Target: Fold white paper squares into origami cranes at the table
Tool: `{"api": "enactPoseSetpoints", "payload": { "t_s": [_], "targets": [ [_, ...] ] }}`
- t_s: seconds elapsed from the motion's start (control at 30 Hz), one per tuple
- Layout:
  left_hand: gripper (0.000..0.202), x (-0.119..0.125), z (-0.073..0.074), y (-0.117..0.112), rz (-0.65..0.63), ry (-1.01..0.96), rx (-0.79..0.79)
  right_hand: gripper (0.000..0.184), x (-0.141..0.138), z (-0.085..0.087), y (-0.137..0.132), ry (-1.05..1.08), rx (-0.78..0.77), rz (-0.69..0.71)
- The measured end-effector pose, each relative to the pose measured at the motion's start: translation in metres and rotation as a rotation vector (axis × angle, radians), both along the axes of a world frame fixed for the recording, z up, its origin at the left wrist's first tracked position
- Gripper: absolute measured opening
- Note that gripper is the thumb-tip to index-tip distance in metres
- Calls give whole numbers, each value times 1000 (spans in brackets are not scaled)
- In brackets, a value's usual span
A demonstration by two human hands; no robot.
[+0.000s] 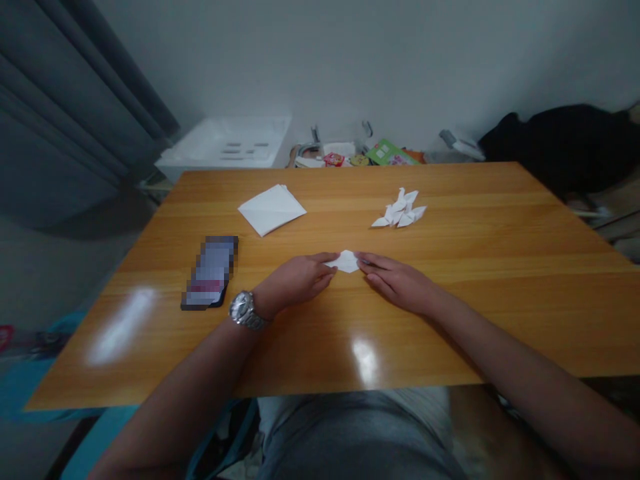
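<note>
A small piece of folded white paper (347,261) lies near the middle of the wooden table, between my two hands. My left hand (307,273), with a metal watch (246,310) at its wrist, is closed on the paper's left end. At the right end, my right hand (393,279) grips the paper with thumb and fingers. The fingertips hide both ends of the sheet. Beyond my right hand sits a small cluster of folded white paper birds (400,211); I cannot tell them apart clearly.
Flat white paper sheets (273,210) lie at the back left of the table (475,307). A phone (210,273), its screen blurred out, rests left of my left hand. Behind the table's far edge are a white plastic bin (220,143) and a green packet (387,152).
</note>
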State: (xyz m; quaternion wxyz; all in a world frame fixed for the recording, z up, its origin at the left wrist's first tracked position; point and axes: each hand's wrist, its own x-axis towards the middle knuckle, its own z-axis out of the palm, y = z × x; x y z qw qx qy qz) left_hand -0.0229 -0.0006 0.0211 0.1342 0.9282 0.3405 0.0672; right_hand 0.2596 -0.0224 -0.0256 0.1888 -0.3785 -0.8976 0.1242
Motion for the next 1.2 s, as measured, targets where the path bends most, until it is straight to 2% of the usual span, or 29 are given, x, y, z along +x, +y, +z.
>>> {"api": "enactPoseSetpoints", "payload": {
  "t_s": [0.27,0.4,0.5,0.6,0.8,1.2],
  "targets": [
    [34,-2,-8,2,-5,-21,130,45,-2,4,-3,-29,54,-9],
    [32,2,-5,-1,8,-23,196,45,-4,6,-3,-29,70,5],
    [31,8,0,-6,20,-47,202,44,-6,8,-4,-28,65,2],
    [28,12,2,-12,23,12,197,44,-9,9,-6,-28,67,-11],
    [38,13,-5,-16,62,79,201,44,-14,14,-8,-66,114,-53],
    [45,9,-13,-12,110,65,213,40,-14,13,-9,6,105,125]
  ]
}}
